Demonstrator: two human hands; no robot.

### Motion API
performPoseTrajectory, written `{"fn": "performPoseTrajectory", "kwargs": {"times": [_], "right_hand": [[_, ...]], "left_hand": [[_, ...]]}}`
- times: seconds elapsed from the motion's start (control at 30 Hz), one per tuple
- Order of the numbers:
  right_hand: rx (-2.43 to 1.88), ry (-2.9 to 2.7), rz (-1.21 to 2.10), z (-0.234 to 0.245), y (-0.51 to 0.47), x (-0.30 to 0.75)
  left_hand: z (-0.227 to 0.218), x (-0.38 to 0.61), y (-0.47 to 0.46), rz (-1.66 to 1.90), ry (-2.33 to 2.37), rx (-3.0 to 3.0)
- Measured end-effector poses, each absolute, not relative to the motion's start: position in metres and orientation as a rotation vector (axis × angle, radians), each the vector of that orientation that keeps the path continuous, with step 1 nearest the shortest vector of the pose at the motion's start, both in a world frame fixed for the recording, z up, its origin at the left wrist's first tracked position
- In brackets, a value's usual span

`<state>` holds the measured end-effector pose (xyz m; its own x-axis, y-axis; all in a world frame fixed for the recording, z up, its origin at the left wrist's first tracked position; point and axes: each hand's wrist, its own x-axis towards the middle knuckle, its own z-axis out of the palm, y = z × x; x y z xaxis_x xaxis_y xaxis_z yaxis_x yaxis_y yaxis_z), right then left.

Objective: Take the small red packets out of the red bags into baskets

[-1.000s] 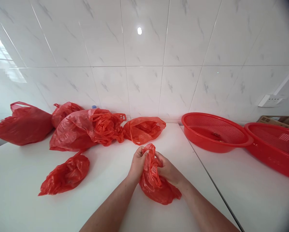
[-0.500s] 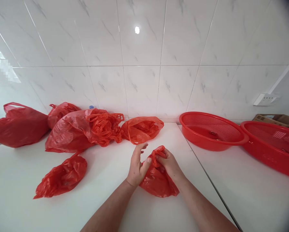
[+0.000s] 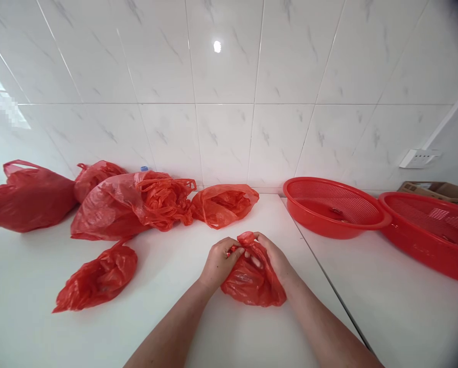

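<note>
A red plastic bag (image 3: 252,286) rests on the white table in front of me, its top bunched up between my hands. My left hand (image 3: 218,261) is closed, pinching the bag's gathered plastic at its left side. On the right, my right hand (image 3: 273,258) grips the bag near its top, some fingers curled behind or under the film. What the bag holds cannot be made out. Another crumpled red bag (image 3: 98,278) lies to the left, apart from my hands.
Along the tiled wall stand several red bags, among them a full one (image 3: 29,199) and an opened one (image 3: 225,205). To the right are two red perforated baskets, one nearer (image 3: 336,231) and one at the edge (image 3: 428,250). A cardboard box (image 3: 439,191) sits behind; a seam crosses the table.
My left hand has gone from spread fingers to a closed grip on the bag's plastic. The right hand has shifted slightly, its fingers now lower in the folds.
</note>
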<state>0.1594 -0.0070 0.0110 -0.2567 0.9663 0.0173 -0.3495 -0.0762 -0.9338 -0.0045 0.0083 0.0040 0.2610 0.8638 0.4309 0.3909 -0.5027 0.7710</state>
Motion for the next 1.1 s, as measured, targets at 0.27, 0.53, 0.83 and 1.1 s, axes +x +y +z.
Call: {"fn": "performPoseTrajectory", "kwargs": {"times": [0.27, 0.53, 0.83, 1.1], "right_hand": [[-1.010, -1.371, 1.389, 0.016, -0.006, 0.163], [-1.301, -1.416, 0.797, 0.008, -0.002, 0.166], [-1.115, -1.326, 1.107, 0.018, -0.005, 0.166], [-0.868, -1.035, 1.460, 0.022, -0.005, 0.172]], "left_hand": [[-0.002, -0.004, 0.012, 1.188, 1.163, 1.884], [-0.002, -0.002, 0.009, 1.278, 1.138, 2.047], [-0.002, -0.001, 0.006, 1.188, 1.140, 2.315], [-0.002, -0.002, 0.006, 1.195, 1.166, 2.399]]}}
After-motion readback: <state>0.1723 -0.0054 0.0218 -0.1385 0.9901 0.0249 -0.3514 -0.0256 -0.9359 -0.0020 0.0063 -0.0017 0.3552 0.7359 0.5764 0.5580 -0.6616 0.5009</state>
